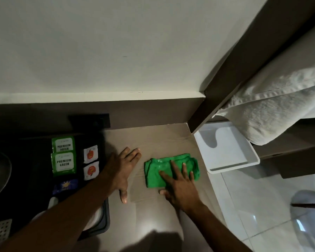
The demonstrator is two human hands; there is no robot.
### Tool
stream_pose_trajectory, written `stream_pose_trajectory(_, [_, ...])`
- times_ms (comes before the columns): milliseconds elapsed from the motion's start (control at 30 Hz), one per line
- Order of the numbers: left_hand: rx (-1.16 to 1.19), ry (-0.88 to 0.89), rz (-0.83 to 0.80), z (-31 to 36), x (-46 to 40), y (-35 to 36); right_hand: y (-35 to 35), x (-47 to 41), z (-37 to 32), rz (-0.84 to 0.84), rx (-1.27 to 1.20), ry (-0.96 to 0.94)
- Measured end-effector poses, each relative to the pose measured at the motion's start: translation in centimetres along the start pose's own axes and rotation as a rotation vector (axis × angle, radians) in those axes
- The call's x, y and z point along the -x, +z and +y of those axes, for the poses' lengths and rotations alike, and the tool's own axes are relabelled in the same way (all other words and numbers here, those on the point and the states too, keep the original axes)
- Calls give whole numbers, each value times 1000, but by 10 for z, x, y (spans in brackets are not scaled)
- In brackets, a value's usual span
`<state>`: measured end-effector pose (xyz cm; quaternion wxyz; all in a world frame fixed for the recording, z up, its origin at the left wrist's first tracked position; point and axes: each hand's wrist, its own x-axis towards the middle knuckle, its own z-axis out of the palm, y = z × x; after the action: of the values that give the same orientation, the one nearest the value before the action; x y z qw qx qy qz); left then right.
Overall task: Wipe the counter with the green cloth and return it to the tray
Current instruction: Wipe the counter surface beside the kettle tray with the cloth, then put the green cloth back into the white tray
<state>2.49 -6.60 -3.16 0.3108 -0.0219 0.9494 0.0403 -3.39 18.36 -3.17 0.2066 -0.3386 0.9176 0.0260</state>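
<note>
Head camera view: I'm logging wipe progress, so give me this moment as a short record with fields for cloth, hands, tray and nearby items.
cloth: folded green microfibre cloth, flat on the beige counter
right hand: right hand pressed palm-down on the cloth, fingers spread
left hand: left hand flat on the bare counter, left of the cloth, apart from it
tray: white rectangular plastic tray, right of the counter, nothing in it
nearby: green tea sachets on a black tray to the left; white towel hanging above the white tray
</note>
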Motion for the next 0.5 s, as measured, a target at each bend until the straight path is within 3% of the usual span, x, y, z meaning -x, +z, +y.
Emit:
stream_pose_trajectory(100, [3,-45,67,3,5,9,-14,-1,5,34,0,-9])
stream_pose_trajectory(200, [90,-59,83,-3,8,18,-31,-12,1,176,7,-121])
stream_pose_trajectory(267, [232,-79,165,-2,8,18,-42,-13,17,239,-197,-113])
stream_pose_trajectory(367, [442,-207,291,6,0,12,-55,-4,66,471,-659,40])
stream_pose_trajectory(500, [445,-300,352,22,-18,0,-61,6,142,770,-892,427])
